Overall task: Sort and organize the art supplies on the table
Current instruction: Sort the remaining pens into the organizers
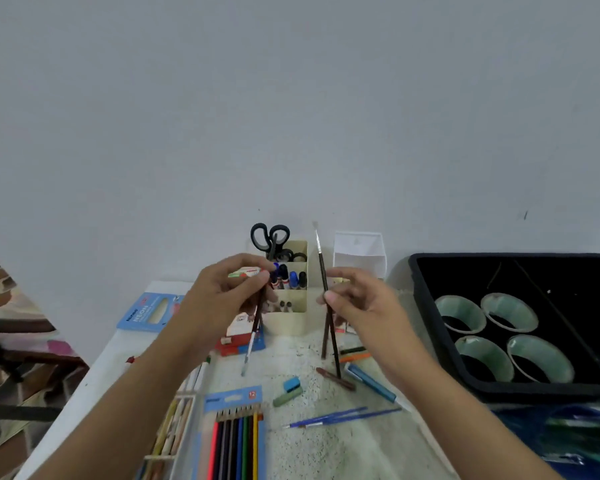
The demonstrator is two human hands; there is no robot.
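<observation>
Brush-sorting step under way. Left hand (222, 299) is gripping a dark-handled brush (255, 327) bristles down, fingers closed on it; right hand (357, 299) is pinching two more brushes (328, 327), one bristles up, at frame centre. Cream organizer (291, 306) is standing just behind (scissors, markers inside). Next move, likely: gathering brushes one way round, then slotting them upright; blue brushes (340, 418) are lying loose on the bench (343, 452), lower centre.

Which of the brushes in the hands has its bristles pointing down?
The brush in the left hand; the right hand's brushes point up.
</observation>
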